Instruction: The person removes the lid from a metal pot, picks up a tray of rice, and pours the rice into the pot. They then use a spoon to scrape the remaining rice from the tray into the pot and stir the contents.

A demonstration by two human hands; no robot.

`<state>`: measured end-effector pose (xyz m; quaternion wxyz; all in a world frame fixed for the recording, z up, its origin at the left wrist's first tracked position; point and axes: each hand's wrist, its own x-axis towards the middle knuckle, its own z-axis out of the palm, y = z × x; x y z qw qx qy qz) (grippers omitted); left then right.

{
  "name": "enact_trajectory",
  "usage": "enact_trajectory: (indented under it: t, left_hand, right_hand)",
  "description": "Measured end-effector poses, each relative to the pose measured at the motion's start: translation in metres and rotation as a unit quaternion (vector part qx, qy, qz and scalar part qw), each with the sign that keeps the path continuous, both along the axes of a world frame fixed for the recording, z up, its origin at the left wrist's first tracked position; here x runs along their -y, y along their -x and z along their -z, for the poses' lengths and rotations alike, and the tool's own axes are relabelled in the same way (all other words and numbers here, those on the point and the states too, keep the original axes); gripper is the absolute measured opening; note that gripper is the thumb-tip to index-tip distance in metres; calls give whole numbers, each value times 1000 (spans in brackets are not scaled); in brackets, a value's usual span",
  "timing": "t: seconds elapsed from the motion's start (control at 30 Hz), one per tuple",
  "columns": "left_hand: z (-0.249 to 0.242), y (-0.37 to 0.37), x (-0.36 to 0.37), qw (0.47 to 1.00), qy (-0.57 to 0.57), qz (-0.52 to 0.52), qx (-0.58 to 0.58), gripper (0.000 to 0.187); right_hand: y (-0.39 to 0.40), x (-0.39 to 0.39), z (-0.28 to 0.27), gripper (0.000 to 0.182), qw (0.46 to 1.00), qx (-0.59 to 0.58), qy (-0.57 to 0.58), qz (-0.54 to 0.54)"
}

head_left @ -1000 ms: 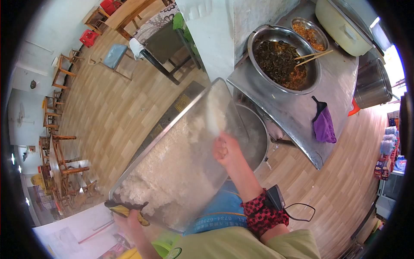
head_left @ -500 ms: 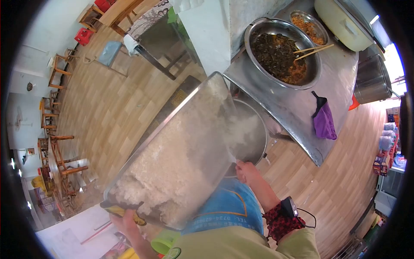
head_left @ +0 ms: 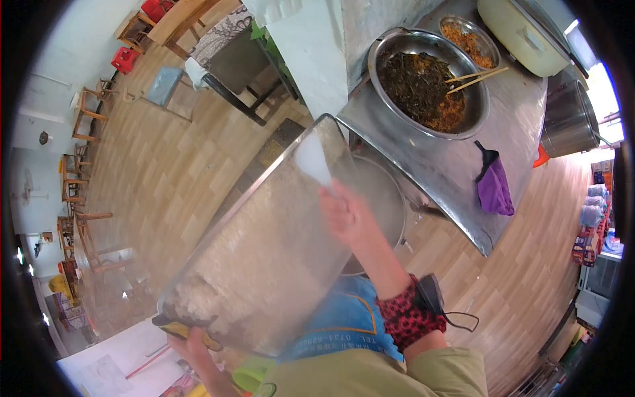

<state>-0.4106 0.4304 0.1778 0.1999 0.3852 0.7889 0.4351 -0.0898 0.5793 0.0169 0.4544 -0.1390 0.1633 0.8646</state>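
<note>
A large metal tray (head_left: 228,215) of steaming white rice (head_left: 245,245) is tilted in front of me. My left hand (head_left: 192,344) grips its near left corner through a yellow and dark cloth (head_left: 177,328). My right hand (head_left: 344,210) is closed on the handle of a white scoop (head_left: 312,160), whose blade is over the rice at the tray's far end. Below the tray's right side stands a round metal pot (head_left: 390,198), partly hidden by the tray, my arm and steam.
A metal table (head_left: 423,159) at the upper right bears a bowl of dark greens (head_left: 375,79) with chopsticks, a smaller dish (head_left: 493,49), a cream tub (head_left: 529,46) and a purple cloth (head_left: 495,188). A steel pot (head_left: 572,119) stands beyond. Chairs and a blue stool (head_left: 164,86) are left.
My right hand has moved up and left from the pot's side to over the tray, bringing the white scoop to the far end of the rice. My left hand holds the same corner.
</note>
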Motion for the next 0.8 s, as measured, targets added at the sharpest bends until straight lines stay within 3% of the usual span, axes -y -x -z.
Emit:
enact_trajectory:
  t: [0.07, 0.13, 0.23, 0.33, 0.4, 0.53, 0.6, 0.73, 0.8]
  left_hand:
    - [3, 7, 2, 1000, -13, 8, 6, 49]
    - [9, 20, 5, 995, 17, 15, -96, 49]
    - [16, 23, 4, 990, 8, -13, -137, 48]
    - [3, 10, 0, 998, 45, -18, -49, 55]
    - [6, 14, 0, 997, 50, -9, -55, 54]
    - [8, 23, 5, 999, 33, 6, -29, 51]
    - [0, 10, 0, 999, 22, 21, -22, 51]
    - [0, 12, 6, 1000, 24, 5, -14, 53]
    - [-2, 1, 3, 1000, 5, 6, -30, 51]
  right_hand:
    - [5, -30, 22, 29, 999, -25, 15, 23]
    - [4, -50, 24, 30, 997, -50, 30, 44]
    - [-1, -68, 23, 30, 991, 47, 66, 106]
    - [-13, -90, 29, 22, 981, 80, 101, 142]
    - [-15, -110, 36, 7, 958, -89, 232, 146]
    - [6, -116, 33, 12, 936, -99, 214, 262]
    - [17, -107, 34, 21, 926, 103, 188, 310]
    - [16, -91, 39, 23, 922, 50, 209, 323]
    - [13, -88, 30, 28, 902, 94, 246, 343]
